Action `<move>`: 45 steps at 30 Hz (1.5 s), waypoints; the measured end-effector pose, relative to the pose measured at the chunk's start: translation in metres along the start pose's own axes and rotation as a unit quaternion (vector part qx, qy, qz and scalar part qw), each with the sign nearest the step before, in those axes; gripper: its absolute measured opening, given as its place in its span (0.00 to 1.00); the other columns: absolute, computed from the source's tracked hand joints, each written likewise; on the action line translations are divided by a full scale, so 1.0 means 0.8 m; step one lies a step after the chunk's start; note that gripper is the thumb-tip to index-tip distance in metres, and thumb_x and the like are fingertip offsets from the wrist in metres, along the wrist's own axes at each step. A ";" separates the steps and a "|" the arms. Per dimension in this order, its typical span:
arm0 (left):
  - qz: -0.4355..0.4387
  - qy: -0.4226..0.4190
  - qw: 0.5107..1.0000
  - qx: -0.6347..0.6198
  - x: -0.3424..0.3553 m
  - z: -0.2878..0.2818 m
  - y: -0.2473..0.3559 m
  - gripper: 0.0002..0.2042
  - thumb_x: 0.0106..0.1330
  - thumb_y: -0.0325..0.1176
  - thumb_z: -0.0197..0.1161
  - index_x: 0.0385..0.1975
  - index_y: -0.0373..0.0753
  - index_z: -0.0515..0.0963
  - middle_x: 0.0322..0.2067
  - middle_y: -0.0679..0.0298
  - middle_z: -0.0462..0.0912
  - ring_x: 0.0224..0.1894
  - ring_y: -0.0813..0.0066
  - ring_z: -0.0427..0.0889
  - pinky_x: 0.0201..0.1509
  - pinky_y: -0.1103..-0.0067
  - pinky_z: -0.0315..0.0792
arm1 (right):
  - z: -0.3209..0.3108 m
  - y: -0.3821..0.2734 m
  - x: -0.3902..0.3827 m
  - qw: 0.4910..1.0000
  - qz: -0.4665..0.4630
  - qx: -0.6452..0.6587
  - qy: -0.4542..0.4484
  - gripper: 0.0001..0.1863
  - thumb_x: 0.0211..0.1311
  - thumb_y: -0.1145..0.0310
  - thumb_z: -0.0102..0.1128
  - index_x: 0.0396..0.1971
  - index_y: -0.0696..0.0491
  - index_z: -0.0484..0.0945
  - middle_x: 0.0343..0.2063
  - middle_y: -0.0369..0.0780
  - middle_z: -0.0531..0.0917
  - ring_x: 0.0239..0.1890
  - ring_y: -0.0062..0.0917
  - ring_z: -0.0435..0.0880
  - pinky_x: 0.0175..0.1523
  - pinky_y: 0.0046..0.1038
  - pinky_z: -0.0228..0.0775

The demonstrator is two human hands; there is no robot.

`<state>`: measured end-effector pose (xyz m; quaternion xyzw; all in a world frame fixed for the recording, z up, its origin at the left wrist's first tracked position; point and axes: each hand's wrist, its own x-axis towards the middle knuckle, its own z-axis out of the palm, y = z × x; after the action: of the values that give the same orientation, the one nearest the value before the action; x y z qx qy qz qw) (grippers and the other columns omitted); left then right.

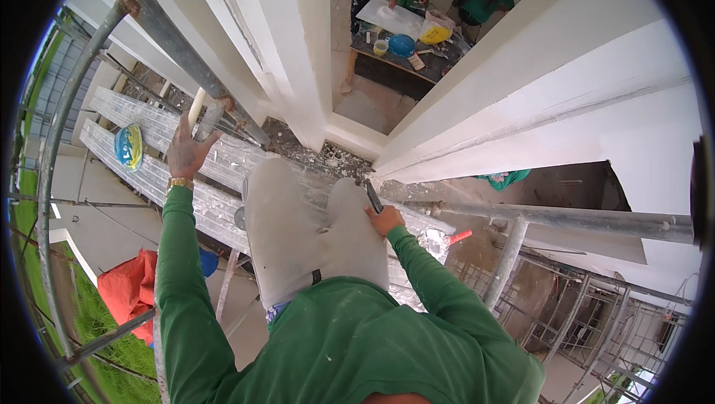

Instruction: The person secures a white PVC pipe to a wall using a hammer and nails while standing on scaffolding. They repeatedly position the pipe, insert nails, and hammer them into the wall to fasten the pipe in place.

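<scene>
My left hand (pixel 190 152), with a gold-coloured watch at the wrist, is raised at the left beside the scaffold. A pale tube (pixel 196 107) runs between its thumb and fingers, and the hand seems closed round it. A grey scaffold pipe stub (pixel 211 119) is close to the thumb. By my right knee, my right hand (pixel 386 220) is closed on a slim dark-handled tool (pixel 373 197); its far end is too small to make out. White-spattered scaffold planks (pixel 216 162) lie under my legs. Beside my right forearm is a red-handled tool (pixel 460 237) over white material.
Thick scaffold pipes cross at upper left (pixel 167 32) and right (pixel 596 223). A blue-and-yellow package (pixel 128 147) sits on the planks. White columns (pixel 287 39) rise ahead. Below, several people in dark or green clothes stand round a table (pixel 417 67) with a blue helmet (pixel 401 46).
</scene>
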<state>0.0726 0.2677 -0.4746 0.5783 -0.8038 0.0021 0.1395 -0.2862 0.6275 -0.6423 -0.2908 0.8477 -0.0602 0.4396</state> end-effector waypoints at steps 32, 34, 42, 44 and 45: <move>-0.039 -0.119 0.980 -0.152 0.024 -0.010 0.018 0.36 0.53 0.51 0.75 0.55 0.33 0.69 0.43 0.42 0.81 0.45 0.39 0.80 0.47 0.57 0.73 | 0.014 -0.018 0.056 0.809 0.183 0.507 -0.233 0.24 0.57 0.51 0.72 0.19 0.54 0.72 0.15 0.35 0.74 0.11 0.23 0.71 0.18 0.31 0.67; -0.028 -0.126 0.983 -0.132 0.023 -0.007 0.013 0.36 0.54 0.54 0.74 0.54 0.34 0.69 0.42 0.43 0.81 0.44 0.38 0.80 0.46 0.56 0.73 | 0.029 -0.006 0.048 0.827 0.200 0.498 -0.169 0.21 0.58 0.57 0.73 0.20 0.51 0.69 0.14 0.33 0.70 0.11 0.21 0.68 0.17 0.30 0.65; -0.053 -0.190 0.972 -0.131 0.027 -0.022 0.013 0.38 0.55 0.56 0.72 0.56 0.32 0.67 0.47 0.39 0.79 0.49 0.37 0.78 0.51 0.56 0.72 | 0.161 0.095 -0.003 0.847 0.227 0.481 -0.018 0.12 0.65 0.60 0.63 0.27 0.52 0.78 0.23 0.36 0.79 0.24 0.27 0.81 0.29 0.34 0.76; -0.044 -0.169 0.976 -0.134 0.021 -0.021 0.004 0.39 0.55 0.57 0.71 0.56 0.32 0.67 0.47 0.40 0.79 0.49 0.37 0.78 0.51 0.56 0.73 | 0.188 0.092 -0.035 0.835 0.241 0.494 -0.004 0.12 0.66 0.60 0.58 0.29 0.53 0.81 0.26 0.40 0.82 0.31 0.33 0.84 0.34 0.39 0.78; -0.038 -0.158 0.977 -0.139 0.021 -0.020 0.003 0.40 0.54 0.58 0.71 0.56 0.31 0.67 0.47 0.40 0.78 0.49 0.37 0.78 0.52 0.56 0.73 | 0.212 0.112 -0.041 0.903 0.172 0.393 0.013 0.13 0.65 0.60 0.57 0.31 0.53 0.82 0.29 0.43 0.83 0.33 0.37 0.85 0.36 0.40 0.78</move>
<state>0.0691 0.2553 -0.4547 0.5766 -0.7855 -0.2063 0.0897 -0.1788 0.7453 -0.7543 0.0571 0.7974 -0.3158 0.5111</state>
